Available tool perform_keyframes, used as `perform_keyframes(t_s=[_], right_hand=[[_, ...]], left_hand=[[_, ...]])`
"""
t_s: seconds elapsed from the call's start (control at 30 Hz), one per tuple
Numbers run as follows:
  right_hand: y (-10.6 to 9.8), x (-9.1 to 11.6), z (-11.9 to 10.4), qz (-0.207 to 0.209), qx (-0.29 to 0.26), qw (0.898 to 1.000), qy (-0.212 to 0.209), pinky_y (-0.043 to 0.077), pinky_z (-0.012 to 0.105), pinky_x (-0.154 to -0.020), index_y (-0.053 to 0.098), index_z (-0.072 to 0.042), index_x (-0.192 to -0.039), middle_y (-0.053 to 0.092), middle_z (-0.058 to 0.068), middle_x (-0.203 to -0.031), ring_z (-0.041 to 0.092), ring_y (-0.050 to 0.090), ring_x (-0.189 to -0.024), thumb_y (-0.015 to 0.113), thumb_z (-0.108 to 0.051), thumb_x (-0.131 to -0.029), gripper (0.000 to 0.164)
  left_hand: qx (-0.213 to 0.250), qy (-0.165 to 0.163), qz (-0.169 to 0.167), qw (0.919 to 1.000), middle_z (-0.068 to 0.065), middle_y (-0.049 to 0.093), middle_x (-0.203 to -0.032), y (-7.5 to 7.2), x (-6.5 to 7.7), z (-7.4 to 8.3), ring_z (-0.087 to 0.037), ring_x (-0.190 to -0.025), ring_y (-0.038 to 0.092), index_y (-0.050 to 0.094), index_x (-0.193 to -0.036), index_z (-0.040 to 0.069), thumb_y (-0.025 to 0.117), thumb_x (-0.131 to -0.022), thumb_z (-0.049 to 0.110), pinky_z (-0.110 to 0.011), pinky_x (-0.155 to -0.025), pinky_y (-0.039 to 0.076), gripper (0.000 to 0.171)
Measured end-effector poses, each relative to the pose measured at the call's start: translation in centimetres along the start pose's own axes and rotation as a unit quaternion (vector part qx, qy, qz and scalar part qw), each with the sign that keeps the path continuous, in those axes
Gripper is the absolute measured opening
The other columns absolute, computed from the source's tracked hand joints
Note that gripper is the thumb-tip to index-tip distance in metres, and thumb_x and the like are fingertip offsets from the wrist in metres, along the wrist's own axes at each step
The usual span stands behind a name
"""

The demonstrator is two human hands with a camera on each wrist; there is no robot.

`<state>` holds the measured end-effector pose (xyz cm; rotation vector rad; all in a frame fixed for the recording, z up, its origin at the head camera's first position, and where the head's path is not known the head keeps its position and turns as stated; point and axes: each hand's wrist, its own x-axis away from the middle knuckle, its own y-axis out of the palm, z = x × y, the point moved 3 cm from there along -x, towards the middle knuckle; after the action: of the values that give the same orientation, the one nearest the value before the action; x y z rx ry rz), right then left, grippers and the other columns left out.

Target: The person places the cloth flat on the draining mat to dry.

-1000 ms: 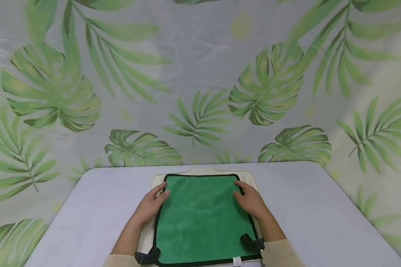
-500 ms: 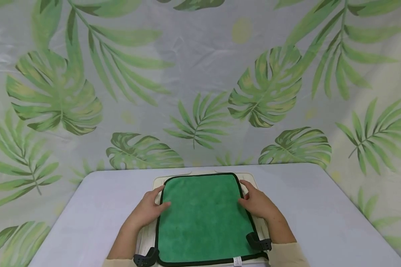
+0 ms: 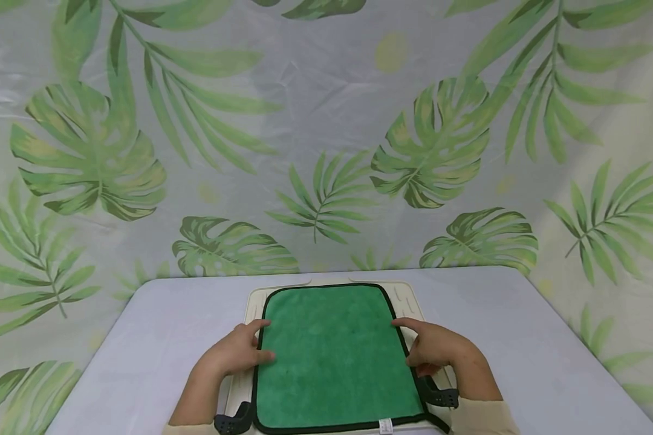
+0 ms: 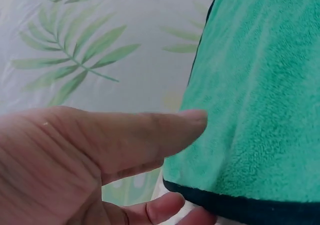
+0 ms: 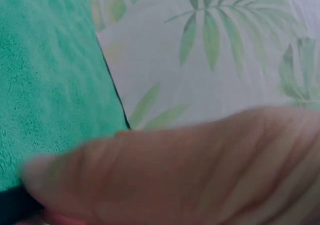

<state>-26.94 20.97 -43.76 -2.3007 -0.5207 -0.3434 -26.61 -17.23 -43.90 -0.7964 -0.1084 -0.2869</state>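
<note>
A green towel [image 3: 332, 356] with black trim lies spread flat on a cream board [image 3: 237, 386]; a small white tag [image 3: 386, 426] sits on its near edge. My left hand [image 3: 234, 350] is at the towel's left edge, index finger and thumb spread apart over it. In the left wrist view, the straight thumb [image 4: 165, 132] is above the green pile, its other fingertips beside the dark trim. At the right edge, my right hand [image 3: 441, 350] reaches a straight index finger to the trim, with its other fingers bent below. Its thumb [image 5: 125, 175] overlaps the towel in the right wrist view.
The board lies on a white table [image 3: 528, 350], its raised border showing beyond the towel's far and side edges. Behind the table hangs a leaf-patterned cloth [image 3: 326, 151]. Black wrist straps [image 3: 234, 420] are worn near both beige sleeves.
Both hands have slid toward the near side along the towel's edges. The right hand has also moved outward, its index finger now extended. The towel's upper corners look more rounded.
</note>
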Motion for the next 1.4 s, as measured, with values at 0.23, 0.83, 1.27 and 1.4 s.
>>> perform_keyframes(t_s=[0.23,0.83,1.27,1.4], right_hand=[[0.4,0.9,-0.4,-0.053,-0.026,0.997,0.039,0.031,0.027,-0.048,0.047,-0.031,-0.153,0.043,-0.001,-0.057,0.014,0.033,-0.054,0.079,-0.001,-0.082,0.084],[-0.7,2.2,-0.9,-0.014,-0.01,0.998,0.068,0.041,0.029,-0.051,0.055,-0.024,-0.146,0.062,0.005,-0.067,0.016,0.053,-0.059,0.075,-0.003,-0.085,0.067],[1.3,0.5,-1.4,-0.069,-0.022,0.997,0.025,0.042,0.028,-0.054,0.066,-0.012,-0.11,0.074,0.008,-0.077,0.017,0.068,-0.066,0.07,-0.012,-0.089,0.022],[0.5,1.0,-0.8,-0.031,-0.003,0.998,0.048,0.045,0.03,-0.055,0.065,-0.011,-0.106,0.073,0.008,-0.078,0.018,0.066,-0.066,0.068,-0.013,-0.09,0.017]], left_hand=[[0.058,0.007,-0.09,0.9943,-0.01,0.067,-0.068,0.2,1.1,0.2,-0.017,-0.049,0.059,0.03,-0.159,0.009,0.082,-0.084,0.013,-0.034,-0.053,0.05,0.091],[0.145,-0.022,-0.193,0.9702,-0.013,0.073,-0.083,-1.3,2.7,-0.2,-0.011,-0.054,0.067,0.017,-0.164,0.013,0.082,-0.085,0.016,-0.031,-0.057,0.059,0.103],[0.103,-0.051,-0.188,0.9754,-0.008,0.074,-0.074,0.2,2.1,-0.3,-0.015,-0.062,0.07,0.046,-0.153,0.009,0.08,-0.088,0.023,-0.035,-0.062,0.061,0.075],[0.046,-0.086,-0.123,0.9876,-0.007,0.071,-0.074,-1.1,2.5,-1.1,-0.017,-0.063,0.066,0.051,-0.15,0.011,0.083,-0.085,0.023,-0.033,-0.06,0.057,0.073]])
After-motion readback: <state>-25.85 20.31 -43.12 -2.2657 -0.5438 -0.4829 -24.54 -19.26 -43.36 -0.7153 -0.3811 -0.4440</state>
